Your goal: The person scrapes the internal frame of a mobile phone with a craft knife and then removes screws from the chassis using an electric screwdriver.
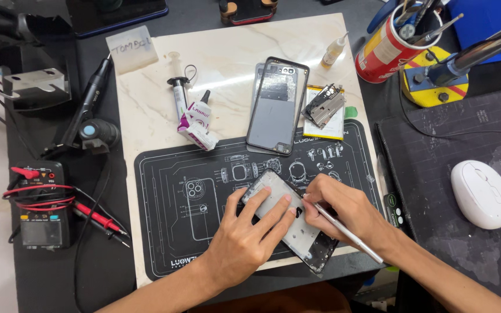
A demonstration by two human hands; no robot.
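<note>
I see the left hand spread flat on the phone frame on the mat, right hand pinching tweezers; frame looks light, thin, fragile—hold by edges.

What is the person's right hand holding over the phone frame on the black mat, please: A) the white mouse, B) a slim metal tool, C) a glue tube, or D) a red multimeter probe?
B: the right hand grips a slim metal tool with its tip at the phone frame, which the left hand steadies; the white mouse lies untouched to the right.
</note>
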